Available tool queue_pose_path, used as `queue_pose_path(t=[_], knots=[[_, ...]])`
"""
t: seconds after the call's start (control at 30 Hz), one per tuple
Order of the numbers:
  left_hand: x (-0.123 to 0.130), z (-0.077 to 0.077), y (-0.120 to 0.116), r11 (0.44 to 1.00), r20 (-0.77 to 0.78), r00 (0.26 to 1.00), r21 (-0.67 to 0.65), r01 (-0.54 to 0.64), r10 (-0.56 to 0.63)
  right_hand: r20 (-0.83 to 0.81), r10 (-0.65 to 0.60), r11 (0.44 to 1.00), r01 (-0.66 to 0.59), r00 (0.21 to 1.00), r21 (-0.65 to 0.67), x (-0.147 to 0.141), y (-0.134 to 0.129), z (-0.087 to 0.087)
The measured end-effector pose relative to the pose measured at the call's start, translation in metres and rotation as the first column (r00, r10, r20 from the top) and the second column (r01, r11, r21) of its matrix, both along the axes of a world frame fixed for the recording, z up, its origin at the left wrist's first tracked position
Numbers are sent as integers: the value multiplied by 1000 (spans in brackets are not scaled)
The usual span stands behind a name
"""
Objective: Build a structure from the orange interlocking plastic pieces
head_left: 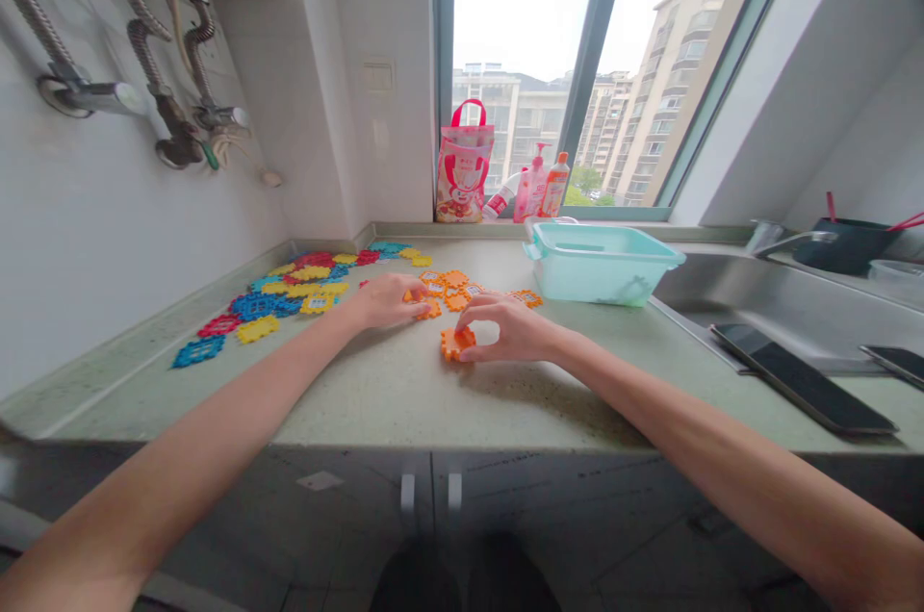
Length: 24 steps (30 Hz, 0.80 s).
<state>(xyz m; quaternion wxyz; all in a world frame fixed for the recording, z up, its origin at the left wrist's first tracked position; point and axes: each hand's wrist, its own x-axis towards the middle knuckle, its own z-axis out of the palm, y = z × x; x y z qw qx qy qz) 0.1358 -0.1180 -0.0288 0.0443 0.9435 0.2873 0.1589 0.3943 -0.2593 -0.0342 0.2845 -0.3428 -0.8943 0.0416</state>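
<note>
Between the thumb and fingers of my right hand (511, 325) is an orange notched building tile (451, 345), held just over the counter near its middle. My left hand (390, 300) is closed in a pinch on another orange tile (431, 308), partly covered by the fingers. Behind both hands lies a loose group of orange tiles (454, 278), some with a pale printed centre. One more orange tile (530, 298) rests to the right, close to the tub. Left of my left hand, blue tiles (254, 307), yellow tiles (258, 330) and red tiles (220, 325) overlap along the wall.
A turquoise plastic tub (599, 266) stands at the back right beside the steel sink (757, 304). A black phone (801, 379) lies at the sink's front edge. On the windowsill are a pink bag (464, 169) and several bottles (535, 184). The counter (375, 400) ends above dark cabinets.
</note>
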Motion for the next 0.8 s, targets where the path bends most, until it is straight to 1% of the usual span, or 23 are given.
queue_pose_path(t=[0.07,0.1,0.17,0.27,0.33,0.37,0.4,0.47,0.57,0.6,0.67,0.73,0.8], knots=[[0,4,-4,1000,-25,1000,-5,11,-11,-34,-1,1000,1,999,3,3,2,1],[-1,5,-6,1000,-33,999,-3,18,-18,-53,-20,1000,21,998,11,6,4,2],[-1,7,-8,1000,-41,999,-4,20,-20,-76,-104,994,107,992,35,15,10,1],[0,5,-8,998,-38,998,-45,-49,47,-61,-250,966,253,966,50,32,24,-6],[1,3,-7,993,-9,996,-73,-89,89,-22,-296,954,297,955,38,43,32,-13],[2,2,-7,992,28,995,-83,-92,94,1,-309,951,309,951,29,48,36,-15],[2,2,-7,993,78,994,-91,-75,82,25,-322,947,321,947,21,51,39,-17],[5,4,-12,995,197,980,-104,8,13,77,-347,938,348,935,6,57,42,-19],[11,9,-28,969,313,936,-130,208,-159,132,-379,923,385,916,-24,61,45,-19],[13,10,-35,954,325,922,-139,266,-210,134,-382,921,389,914,-31,62,46,-19],[18,11,-47,925,328,902,-159,345,-280,115,-383,921,389,917,-33,64,47,-20],[20,10,-52,907,306,898,-181,381,-316,95,-378,924,381,921,-21,64,48,-21],[20,7,-48,902,281,903,-194,385,-325,96,-377,925,379,921,-5,64,48,-21]])
